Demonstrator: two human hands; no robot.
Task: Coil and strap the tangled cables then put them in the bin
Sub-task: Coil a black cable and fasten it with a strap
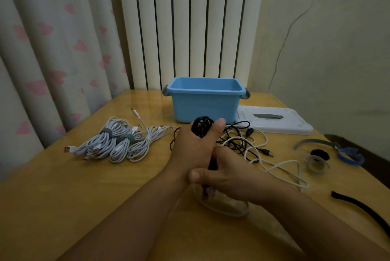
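My left hand [195, 144] grips a coil of black cable [202, 126] above the middle of the table. Close under it, my right hand [223, 173] pinches the lower end of the same black cable. Loose black and white cables [249, 144] lie tangled on the table to the right of my hands. Several white cables [118, 141], coiled and strapped with grey ties, lie to the left. A blue bin [204, 100] stands open behind my hands, and nothing shows inside it.
The bin's white lid [274, 120] lies flat to the right of the bin. Straps lie at the right edge: a grey one [314, 142], a blue one [350, 156], a black roll [319, 154], a clear tape roll [316, 164], a long black strap [363, 208]. Curtain and radiator stand behind.
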